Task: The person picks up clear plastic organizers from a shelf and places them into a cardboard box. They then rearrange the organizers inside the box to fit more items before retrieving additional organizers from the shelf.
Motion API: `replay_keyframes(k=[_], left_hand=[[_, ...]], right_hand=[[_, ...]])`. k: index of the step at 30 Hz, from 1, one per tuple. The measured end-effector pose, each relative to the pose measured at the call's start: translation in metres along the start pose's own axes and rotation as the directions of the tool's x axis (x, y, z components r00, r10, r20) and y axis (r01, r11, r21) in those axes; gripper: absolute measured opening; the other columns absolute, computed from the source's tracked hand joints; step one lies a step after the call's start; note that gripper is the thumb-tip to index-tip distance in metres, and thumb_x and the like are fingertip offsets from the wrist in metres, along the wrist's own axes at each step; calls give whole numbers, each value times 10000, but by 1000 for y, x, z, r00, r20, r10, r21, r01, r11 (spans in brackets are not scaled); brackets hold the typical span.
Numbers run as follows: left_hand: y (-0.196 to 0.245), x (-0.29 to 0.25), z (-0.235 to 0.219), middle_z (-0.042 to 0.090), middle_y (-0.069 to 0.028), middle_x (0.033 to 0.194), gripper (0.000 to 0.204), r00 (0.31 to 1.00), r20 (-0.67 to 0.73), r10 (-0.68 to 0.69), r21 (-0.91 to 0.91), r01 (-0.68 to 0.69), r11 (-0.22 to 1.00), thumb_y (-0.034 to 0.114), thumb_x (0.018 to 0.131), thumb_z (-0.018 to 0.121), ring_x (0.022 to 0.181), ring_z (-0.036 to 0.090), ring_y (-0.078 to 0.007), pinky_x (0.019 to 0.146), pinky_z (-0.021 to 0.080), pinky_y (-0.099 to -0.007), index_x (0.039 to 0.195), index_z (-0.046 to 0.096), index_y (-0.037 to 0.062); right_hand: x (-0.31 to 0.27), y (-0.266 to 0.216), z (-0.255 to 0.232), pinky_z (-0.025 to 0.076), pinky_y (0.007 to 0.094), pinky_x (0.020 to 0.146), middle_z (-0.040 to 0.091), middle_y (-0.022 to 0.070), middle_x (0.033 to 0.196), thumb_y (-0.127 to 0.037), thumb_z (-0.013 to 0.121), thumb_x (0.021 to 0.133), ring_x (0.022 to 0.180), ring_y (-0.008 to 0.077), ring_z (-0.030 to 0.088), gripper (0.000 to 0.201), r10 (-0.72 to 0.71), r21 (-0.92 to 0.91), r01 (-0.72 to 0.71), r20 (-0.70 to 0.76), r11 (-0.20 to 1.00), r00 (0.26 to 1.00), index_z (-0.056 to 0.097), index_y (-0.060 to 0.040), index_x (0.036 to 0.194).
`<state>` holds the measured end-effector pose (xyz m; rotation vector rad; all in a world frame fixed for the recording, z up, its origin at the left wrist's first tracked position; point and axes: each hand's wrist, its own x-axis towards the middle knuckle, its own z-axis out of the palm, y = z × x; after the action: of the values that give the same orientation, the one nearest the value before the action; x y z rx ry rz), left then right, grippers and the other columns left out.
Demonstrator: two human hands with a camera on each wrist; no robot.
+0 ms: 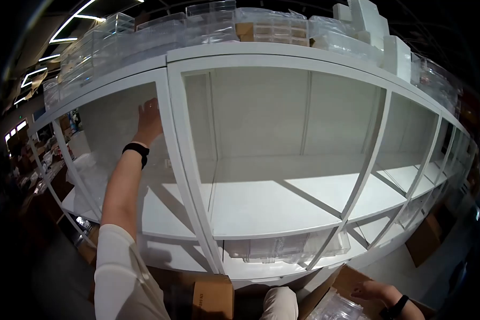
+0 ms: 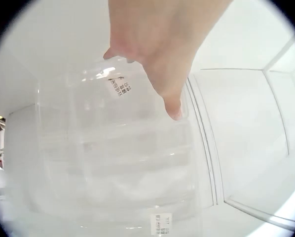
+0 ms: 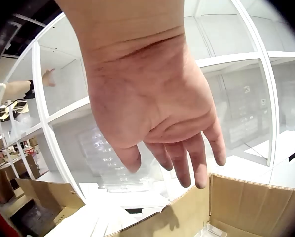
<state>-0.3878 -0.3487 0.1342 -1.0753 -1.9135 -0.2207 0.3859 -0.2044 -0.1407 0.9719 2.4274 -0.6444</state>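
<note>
Left hand point(image 2: 160, 44): fingers clamped over the top edge of a clear plastic box point(image 2: 132, 143), up inside the white shelf unit point(image 1: 274, 50). Right hand point(image 3: 152, 103): fingers loose, slightly apart, above an open cardboard box point(image 3: 256, 202).

Two hands point(image 1: 150, 120), two wristbands point(image 1: 136, 148), perhaps three cartons point(image 1: 218, 300) show

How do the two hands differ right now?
Place: left hand is raised inside the white shelving; right hand is low, over an open carton.
Hold: left hand grips the top of a clear box; right hand holds nothing.
Fingers: left hand's are partly hidden; right hand's hang loosely extended.
Shared: black wristband.
</note>
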Motion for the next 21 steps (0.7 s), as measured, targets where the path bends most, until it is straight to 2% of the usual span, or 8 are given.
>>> replay_keyframes(k=[4,6,8,11,13,16,19,21], left_hand=[[23,-4,-36,453,-132,1228,426,996,-6,85,44,-84,995,214,869,468,1090,453,-227,968,328,-367,1262,418,57],[8,-4,-8,341,-171,1308,574,994,-62,93,-174,-103,979,384,828,502,1182,329,-353,952,244,-602,1301,361,89],[3,-11,8,365,-179,1291,547,989,-80,128,-78,-134,988,362,839,491,1178,345,-340,966,238,-592,1294,369,85],[10,-3,2,425,-181,1252,472,995,90,34,-486,14,874,287,860,468,1156,393,-317,995,283,-444,1258,396,45],[12,-7,-11,489,-174,1173,398,998,6,56,-627,-40,778,230,861,469,1065,467,-311,925,365,-381,1195,441,16],[15,-22,-29,571,-163,1004,285,991,-125,55,-492,-110,864,142,839,492,879,547,-289,763,453,-353,1077,503,-15],[68,-80,-101,598,-155,824,147,957,-141,-254,-812,35,582,87,796,523,706,580,-263,616,472,-344,881,563,-27],[78,-136,-123,593,-127,688,116,956,-261,-133,-482,-10,876,60,776,505,598,579,-240,544,458,-334,701,566,-4]], right_hand=[[-1,-6,0,431,408,824,596,195,1003,-465,464,843,935,372,550,478,31,-64,-28,43,998,999,567,-67,1088],[-4,-12,-2,432,413,821,600,190,994,-473,463,842,932,368,553,477,63,-68,-59,56,996,996,569,-81,1092],[-10,-14,-3,433,414,819,602,188,993,-482,463,840,927,367,556,480,69,-48,-68,20,997,997,566,-91,1100],[-12,-4,8,434,414,818,605,185,986,-494,463,836,924,367,558,482,84,-55,-83,18,995,996,566,-105,1102],[-27,-6,2,435,413,819,609,182,976,-503,462,832,922,369,557,501,117,-41,-115,47,993,992,577,-82,1079],[-34,27,5,433,409,824,607,194,967,-497,462,833,923,367,559,523,45,-92,-46,-8,995,999,577,-42,1064],[-83,28,-31,434,408,831,540,211,1098,-459,482,835,976,354,539,548,-18,-38,9,-246,999,969,481,-26,1171],[-115,32,-59,439,408,825,496,205,1159,-410,506,837,983,350,534,545,-65,-1,71,-410,998,910,430,-24,1215]])
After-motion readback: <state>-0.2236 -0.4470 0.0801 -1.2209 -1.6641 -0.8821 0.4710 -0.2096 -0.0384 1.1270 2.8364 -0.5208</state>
